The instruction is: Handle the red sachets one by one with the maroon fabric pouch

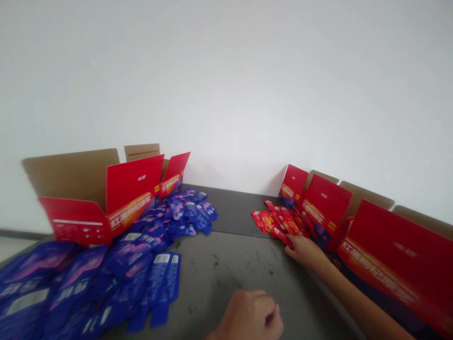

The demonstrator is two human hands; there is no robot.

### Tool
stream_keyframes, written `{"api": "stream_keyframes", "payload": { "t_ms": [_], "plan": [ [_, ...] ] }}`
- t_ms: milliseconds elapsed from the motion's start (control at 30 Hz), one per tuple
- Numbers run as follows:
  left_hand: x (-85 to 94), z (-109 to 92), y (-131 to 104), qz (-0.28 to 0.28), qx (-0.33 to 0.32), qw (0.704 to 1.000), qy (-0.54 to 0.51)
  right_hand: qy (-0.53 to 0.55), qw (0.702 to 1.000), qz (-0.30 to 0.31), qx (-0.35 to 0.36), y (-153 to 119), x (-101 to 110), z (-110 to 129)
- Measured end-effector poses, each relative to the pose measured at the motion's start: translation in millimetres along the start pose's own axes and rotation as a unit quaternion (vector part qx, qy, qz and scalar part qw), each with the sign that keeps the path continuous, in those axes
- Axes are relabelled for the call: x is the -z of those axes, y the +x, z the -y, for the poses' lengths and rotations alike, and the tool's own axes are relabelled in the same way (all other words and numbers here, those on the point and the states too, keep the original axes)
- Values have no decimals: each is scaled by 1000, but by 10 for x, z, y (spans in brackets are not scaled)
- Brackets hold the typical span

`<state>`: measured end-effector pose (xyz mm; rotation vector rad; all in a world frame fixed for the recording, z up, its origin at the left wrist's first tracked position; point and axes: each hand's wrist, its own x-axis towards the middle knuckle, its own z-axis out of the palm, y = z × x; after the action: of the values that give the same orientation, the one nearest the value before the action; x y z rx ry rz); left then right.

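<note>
My right hand [303,251] reaches to the right side of the table, its fingers closed on the end of a small red sachet [281,236]. That sachet lies at the near edge of a pile of red sachets [279,218], next to the red cartons. Low in the middle of the view, my left hand [249,315] is curled into a fist above the grey tabletop [215,269]. Nothing sticks out of the fist, and its palm is turned out of sight.
Many blue-purple pouches [138,250] spread over the left side. Behind them stand open red cartons, one large [134,182] and one farther back [173,177]. Several more open red cartons [325,203] line the right edge. A white wall [233,94] closes off the back.
</note>
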<state>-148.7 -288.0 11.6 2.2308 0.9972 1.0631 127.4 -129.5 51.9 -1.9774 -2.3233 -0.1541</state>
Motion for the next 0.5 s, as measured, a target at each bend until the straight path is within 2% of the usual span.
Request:
{"api": "stream_keyframes", "payload": {
  "t_ms": [367,500],
  "plan": [
    [-3,-16,52,45,20,998,35,-16,999,-36,-8,16,80,-72],
    [35,-51,71,57,37,997,40,-32,999,-35,8,3,254,-10]
  ]
}}
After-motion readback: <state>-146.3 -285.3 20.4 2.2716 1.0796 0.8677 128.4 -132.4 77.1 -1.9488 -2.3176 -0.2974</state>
